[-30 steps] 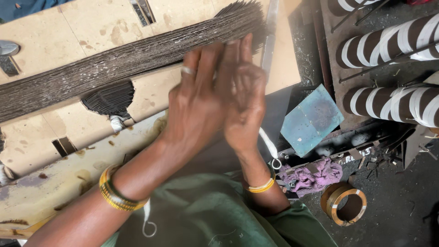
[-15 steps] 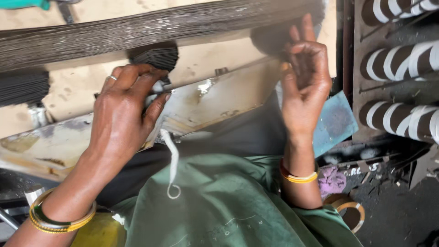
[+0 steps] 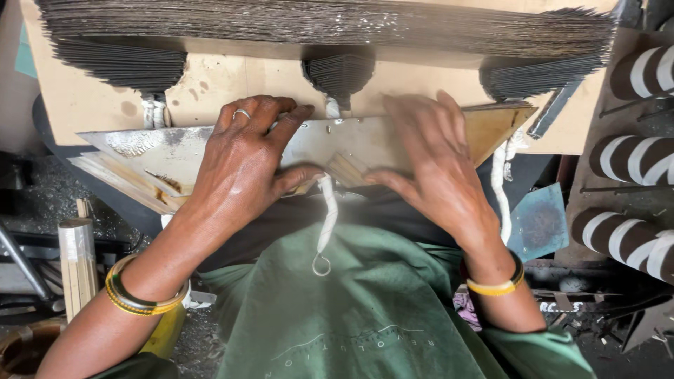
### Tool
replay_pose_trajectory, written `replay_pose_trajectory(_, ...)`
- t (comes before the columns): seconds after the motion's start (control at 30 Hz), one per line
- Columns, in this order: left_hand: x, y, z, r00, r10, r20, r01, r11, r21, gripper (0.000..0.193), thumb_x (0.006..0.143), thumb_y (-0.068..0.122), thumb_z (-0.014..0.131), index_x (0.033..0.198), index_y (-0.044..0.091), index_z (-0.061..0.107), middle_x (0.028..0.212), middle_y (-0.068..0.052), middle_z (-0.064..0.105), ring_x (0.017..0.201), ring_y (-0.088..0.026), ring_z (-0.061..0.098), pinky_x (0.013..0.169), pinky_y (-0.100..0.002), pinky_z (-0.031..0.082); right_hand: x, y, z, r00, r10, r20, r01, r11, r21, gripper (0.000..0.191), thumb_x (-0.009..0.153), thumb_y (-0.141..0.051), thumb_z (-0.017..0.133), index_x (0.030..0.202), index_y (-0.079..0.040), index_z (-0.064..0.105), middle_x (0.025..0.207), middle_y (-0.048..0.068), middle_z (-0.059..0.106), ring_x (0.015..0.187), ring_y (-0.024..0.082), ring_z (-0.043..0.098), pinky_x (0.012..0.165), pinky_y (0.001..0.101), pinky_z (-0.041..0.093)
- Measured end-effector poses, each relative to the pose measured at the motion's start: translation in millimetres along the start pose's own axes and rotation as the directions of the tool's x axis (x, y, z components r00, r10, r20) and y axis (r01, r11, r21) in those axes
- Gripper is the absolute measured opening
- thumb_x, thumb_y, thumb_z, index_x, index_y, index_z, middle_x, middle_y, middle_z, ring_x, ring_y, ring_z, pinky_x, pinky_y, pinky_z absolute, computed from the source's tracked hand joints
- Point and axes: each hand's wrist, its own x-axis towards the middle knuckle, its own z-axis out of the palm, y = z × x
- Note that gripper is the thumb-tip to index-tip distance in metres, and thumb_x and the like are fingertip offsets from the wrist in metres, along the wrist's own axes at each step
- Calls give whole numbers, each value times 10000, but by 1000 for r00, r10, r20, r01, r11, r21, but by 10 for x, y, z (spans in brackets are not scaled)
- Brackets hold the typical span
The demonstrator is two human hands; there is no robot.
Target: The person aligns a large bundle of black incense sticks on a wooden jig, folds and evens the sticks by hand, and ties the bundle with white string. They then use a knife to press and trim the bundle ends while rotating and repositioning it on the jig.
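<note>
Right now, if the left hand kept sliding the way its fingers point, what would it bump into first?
Probably the middle fan-shaped bundle of thin dark sticks. The left hand lies flat on the metal plate, fingers pointing up and to the right toward that bundle. Depth is hard to judge here.

Both hands were laid on the board (image 3: 140,151): left hand (image 3: 242,165) left, right hand (image 3: 439,168) right, cord (image 3: 326,217) between.

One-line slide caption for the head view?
Both hands, left hand and right hand, press flat on a metal plate beneath bundled dark sticks.
</note>
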Motion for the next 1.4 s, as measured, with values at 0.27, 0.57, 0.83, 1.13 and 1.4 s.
replay_pose_trajectory(0.27, 21, -7, -40, 1000, -2, -21, 2, 1000, -1, 577, 732, 286, 857, 1227, 41, 692, 1230, -103, 651, 1208, -333, 572, 1050, -475, 414, 222, -3, -30, 1000, -10, -21, 12, 992, 125, 654, 686, -261, 908, 1233, -42, 626, 1193, 154, 549, 1143, 390, 510, 994, 485, 426)
replay_pose_trajectory(0.57, 21, 290, -166, 983, 183, 25, -173, 867, 467, 94, 909, 191, 771, 887, 106, 738, 733, -15, 619, 665, -178, 616, 608, -304, 469, -137, 94, -324, 997, -58, -60, 55, 997, -52, 323, 912, -103, 744, 1216, -52, 650, 1129, 85, 599, 1076, 269, 601, 921, 413, 496)
replay_pose_trajectory(0.83, 331, 175, -133, 914, 406, -25, -352, 820, 452, 147, 938, 0, 649, 983, 24, 787, 777, -40, 635, 731, -181, 616, 687, -294, 467, -479, 969, -1188, 991, -36, -128, -26, 891, -453, 304, 699, 127, 649, 914, -55, 761, 837, 100, 721, 736, 266, 654, 630, 382, 508)
replay_pose_trajectory(1.13, 829, 206, 75, 882, 438, -175, -293, 799, 524, 129, 1060, 86, 717, 1082, -26, 777, 860, -65, 676, 729, -166, 591, 731, -279, 435, -470, 1949, -1145, 921, -167, -351, -99, 773, -627, 130, 872, 99, 697, 953, -3, 700, 899, 142, 632, 852, 323, 649, 776, 398, 463)
replay_pose_trajectory(1.4, 867, 206, 366, 944, 275, -181, -196, 912, 360, 118, 1043, 137, 788, 1007, 37, 737, 767, -30, 589, 718, -174, 573, 697, -300, 446, -426, 1841, -1207, 945, -142, -296, -39, 847, -531, 178, 890, 108, 647, 1034, 20, 705, 1014, 159, 671, 981, 338, 675, 891, 420, 487)
